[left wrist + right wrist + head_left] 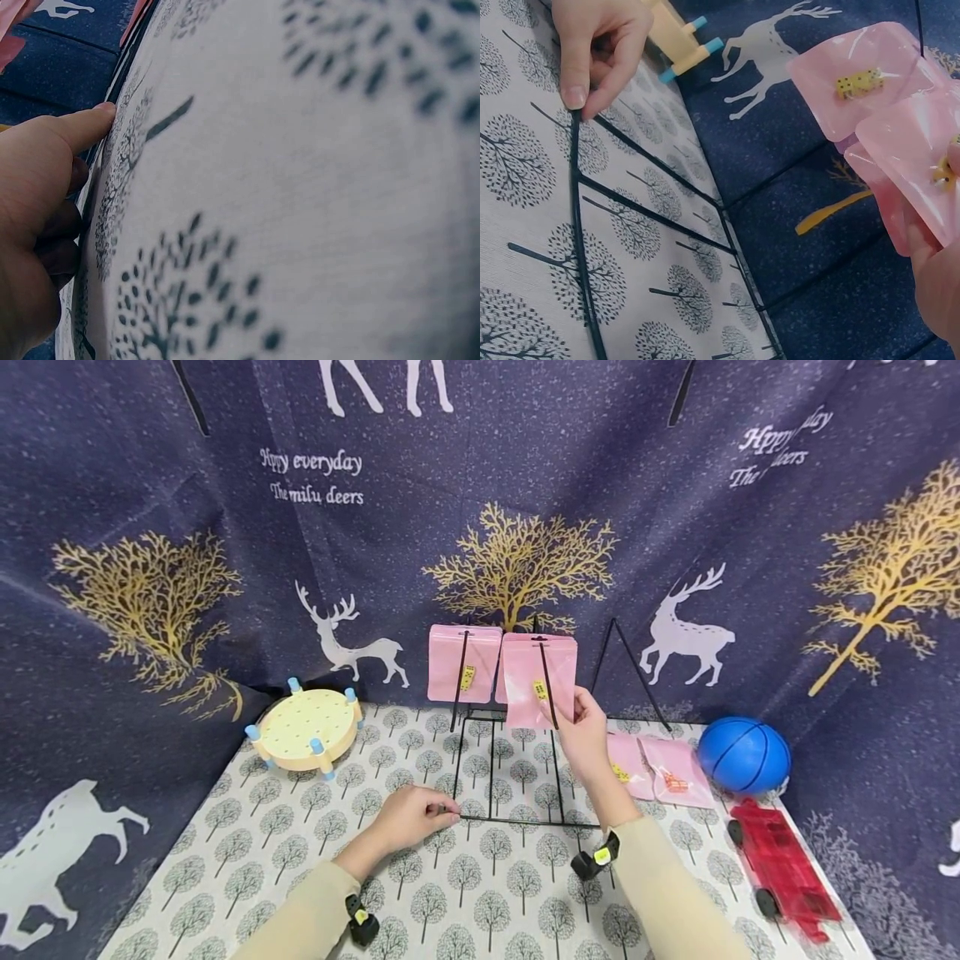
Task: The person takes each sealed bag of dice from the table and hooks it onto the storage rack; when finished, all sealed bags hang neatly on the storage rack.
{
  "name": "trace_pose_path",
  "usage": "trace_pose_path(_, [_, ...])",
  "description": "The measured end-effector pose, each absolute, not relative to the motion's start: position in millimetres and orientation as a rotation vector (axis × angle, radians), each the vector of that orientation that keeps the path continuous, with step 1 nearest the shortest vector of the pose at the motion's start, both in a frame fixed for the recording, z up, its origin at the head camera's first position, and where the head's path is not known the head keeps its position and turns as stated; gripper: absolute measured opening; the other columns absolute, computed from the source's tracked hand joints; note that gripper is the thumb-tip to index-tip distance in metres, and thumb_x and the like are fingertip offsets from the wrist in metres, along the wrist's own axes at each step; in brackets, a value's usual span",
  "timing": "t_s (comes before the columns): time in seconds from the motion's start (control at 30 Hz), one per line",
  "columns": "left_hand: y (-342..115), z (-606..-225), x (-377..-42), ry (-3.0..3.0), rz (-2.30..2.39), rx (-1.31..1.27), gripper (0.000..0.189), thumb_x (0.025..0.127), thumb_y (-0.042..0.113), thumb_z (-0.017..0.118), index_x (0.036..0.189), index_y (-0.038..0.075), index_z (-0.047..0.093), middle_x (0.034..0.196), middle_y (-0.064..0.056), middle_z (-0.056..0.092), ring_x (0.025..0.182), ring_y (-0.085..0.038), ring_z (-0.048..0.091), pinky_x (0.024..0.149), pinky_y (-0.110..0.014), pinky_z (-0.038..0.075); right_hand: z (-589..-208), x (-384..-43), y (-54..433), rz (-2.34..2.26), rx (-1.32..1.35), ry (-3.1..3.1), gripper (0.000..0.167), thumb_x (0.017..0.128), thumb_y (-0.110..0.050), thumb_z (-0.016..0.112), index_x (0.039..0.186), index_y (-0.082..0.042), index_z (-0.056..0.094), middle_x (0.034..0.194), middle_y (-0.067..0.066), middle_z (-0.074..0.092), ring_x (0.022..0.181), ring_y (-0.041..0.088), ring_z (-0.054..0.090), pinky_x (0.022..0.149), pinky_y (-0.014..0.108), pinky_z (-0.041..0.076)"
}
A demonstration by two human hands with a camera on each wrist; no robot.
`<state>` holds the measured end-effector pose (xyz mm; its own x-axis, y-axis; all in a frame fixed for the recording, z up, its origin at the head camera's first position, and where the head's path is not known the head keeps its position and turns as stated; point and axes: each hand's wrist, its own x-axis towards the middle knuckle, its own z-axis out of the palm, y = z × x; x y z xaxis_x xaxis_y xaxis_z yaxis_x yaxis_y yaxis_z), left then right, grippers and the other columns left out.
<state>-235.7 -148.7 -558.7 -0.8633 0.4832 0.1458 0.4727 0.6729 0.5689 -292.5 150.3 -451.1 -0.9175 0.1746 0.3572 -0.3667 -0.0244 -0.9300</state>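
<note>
My right hand point(587, 735) holds a pink pouch point(525, 681) by its lower right part, with the thumb in front and fingers behind. The pouch hangs by its top slot on a prong of a black wire rack point(491, 768), and yellow dotted dice show through it. Beside it, on the left prong, hangs another pink pouch point(444, 664) with yellow dice. At the rack's front left corner, my left hand point(408, 818) pinches the base wire between thumb and index finger, as the right wrist view shows. In the left wrist view its fingertip is at the table cloth's level.
Two pink pouches point(678, 772) lie on the table right of the rack, one with red contents. Further right are a blue ball point(744, 755) and a red transparent toy car point(783, 864). A yellow round stand with blue-tipped legs point(303, 731) stands back left. A dark curtain point(480, 460) hangs behind.
</note>
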Motion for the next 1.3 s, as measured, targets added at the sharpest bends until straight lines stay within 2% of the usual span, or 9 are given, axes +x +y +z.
trace_pose_path(0.2, [-148.4, -561.2, -235.3, 2.868, 0.968, 0.813, 0.01, 0.094, 0.039, 0.077, 0.103, 0.034, 0.08, 0.057, 0.019, 0.05, 0.047, 0.0, 0.04, 0.049, -0.025, 0.04, -450.1, -302.9, 149.8, 1.915, 0.134, -1.963, 0.03, 0.091, -0.013, 0.083, 0.112, -0.002, 0.065, 0.091, 0.003, 0.069, 0.074, 0.01, 0.057, 0.062, 0.019, 0.047])
trace_pose_path(0.37, [-147.8, -562.2, -234.7, 2.867, 0.972, 0.811, 0.01, 0.094, 0.039, 0.078, 0.103, 0.034, 0.08, 0.056, 0.02, 0.049, 0.046, 0.0, 0.041, 0.051, -0.025, 0.04, -449.7, -307.7, 150.1, 1.896, 0.103, -1.987, 0.032, 0.091, -0.019, 0.084, 0.112, -0.004, 0.066, 0.09, 0.002, 0.069, 0.073, 0.01, 0.056, 0.062, 0.02, 0.046])
trace_pose_path(0.5, [-146.7, -560.7, -233.3, 2.864, 0.972, 0.808, 0.01, 0.094, 0.038, 0.078, 0.102, 0.034, 0.08, 0.057, 0.019, 0.05, 0.047, 0.0, 0.041, 0.051, -0.025, 0.041, -450.8, -309.2, 150.2, 1.89, 0.086, -2.003, 0.03, 0.09, -0.022, 0.085, 0.106, -0.007, 0.065, 0.085, 0.001, 0.066, 0.07, 0.011, 0.052, 0.059, 0.02, 0.042])
trace_pose_path(0.6, [-146.2, -559.7, -232.3, 2.864, 0.973, 0.807, 0.009, 0.094, 0.036, 0.078, 0.103, 0.032, 0.08, 0.058, 0.019, 0.05, 0.047, -0.001, 0.041, 0.051, -0.025, 0.041, -453.2, -310.4, 151.0, 1.902, 0.079, -2.007, 0.028, 0.091, -0.021, 0.084, 0.104, -0.006, 0.064, 0.087, 0.003, 0.067, 0.071, 0.012, 0.054, 0.06, 0.02, 0.044])
trace_pose_path(0.8, [-145.7, -559.6, -232.3, 2.863, 0.961, 0.804, 0.009, 0.094, 0.036, 0.078, 0.103, 0.032, 0.08, 0.058, 0.019, 0.051, 0.047, -0.001, 0.042, 0.051, -0.025, 0.042, -463.0, -311.5, 154.9, 1.957, 0.058, -1.981, 0.03, 0.093, -0.012, 0.081, 0.113, 0.001, 0.064, 0.099, 0.006, 0.071, 0.082, 0.013, 0.066, 0.073, 0.024, 0.058])
trace_pose_path(1.03, [-146.9, -560.2, -234.2, 2.868, 0.973, 0.822, 0.009, 0.094, 0.036, 0.078, 0.102, 0.033, 0.08, 0.057, 0.019, 0.05, 0.047, 0.0, 0.041, 0.052, -0.025, 0.042, -469.5, -304.4, 164.1, 1.941, 0.133, -1.989, 0.03, 0.095, -0.003, 0.075, 0.118, 0.012, 0.063, 0.1, 0.008, 0.07, 0.08, 0.011, 0.064, 0.07, 0.019, 0.055])
trace_pose_path(1.1, [-147.4, -559.9, -234.8, 2.868, 0.971, 0.813, 0.01, 0.094, 0.038, 0.078, 0.102, 0.033, 0.08, 0.057, 0.019, 0.05, 0.047, 0.0, 0.041, 0.052, -0.025, 0.042, -471.8, -301.5, 166.6, 1.949, 0.142, -1.992, 0.028, 0.096, -0.002, 0.074, 0.118, 0.011, 0.063, 0.101, 0.009, 0.07, 0.081, 0.01, 0.064, 0.071, 0.021, 0.056])
trace_pose_path(1.17, [-147.5, -559.7, -235.0, 2.867, 0.968, 0.806, 0.01, 0.094, 0.038, 0.078, 0.103, 0.033, 0.08, 0.057, 0.019, 0.05, 0.047, 0.0, 0.041, 0.052, -0.025, 0.042, -474.3, -298.3, 169.1, 1.958, 0.137, -2.0, 0.028, 0.096, 0.0, 0.073, 0.119, 0.011, 0.063, 0.104, 0.015, 0.07, 0.081, 0.011, 0.065, 0.072, 0.023, 0.058])
trace_pose_path(1.3, [-147.6, -559.4, -234.8, 2.867, 0.957, 0.794, 0.01, 0.094, 0.039, 0.077, 0.103, 0.034, 0.08, 0.057, 0.018, 0.051, 0.047, 0.0, 0.041, 0.052, -0.025, 0.042, -487.6, -293.7, 178.5, 1.912, 0.108, -2.056, 0.028, 0.096, -0.003, 0.074, 0.12, 0.008, 0.064, 0.108, 0.02, 0.069, 0.084, 0.009, 0.065, 0.072, 0.02, 0.056])
